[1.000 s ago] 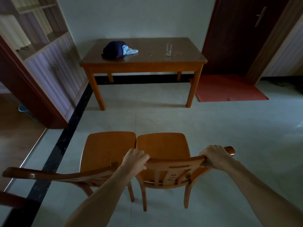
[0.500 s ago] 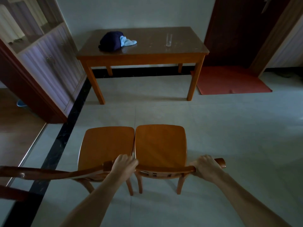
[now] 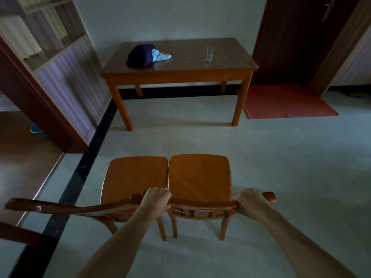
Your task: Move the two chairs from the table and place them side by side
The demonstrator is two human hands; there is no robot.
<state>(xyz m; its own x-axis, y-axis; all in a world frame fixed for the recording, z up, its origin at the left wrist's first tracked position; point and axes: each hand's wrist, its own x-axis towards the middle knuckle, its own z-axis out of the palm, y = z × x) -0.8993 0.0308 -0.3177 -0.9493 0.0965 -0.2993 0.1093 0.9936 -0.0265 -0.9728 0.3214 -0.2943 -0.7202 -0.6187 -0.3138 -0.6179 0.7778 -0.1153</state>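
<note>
Two hands gripping the top rail of a wooden chair beside its twin.

The left hand (image 3: 156,201) and right hand (image 3: 252,200) are both curling closed over the curved top rail of the right chair (image 3: 199,175). Just left of the left hand, the left chair (image 3: 134,177) is sitting with its smooth, rounded seat touching the other's. Well beyond the hands, the glossy rectangular table (image 3: 178,74) is standing on pale floor tiles (image 3: 281,167).
</note>
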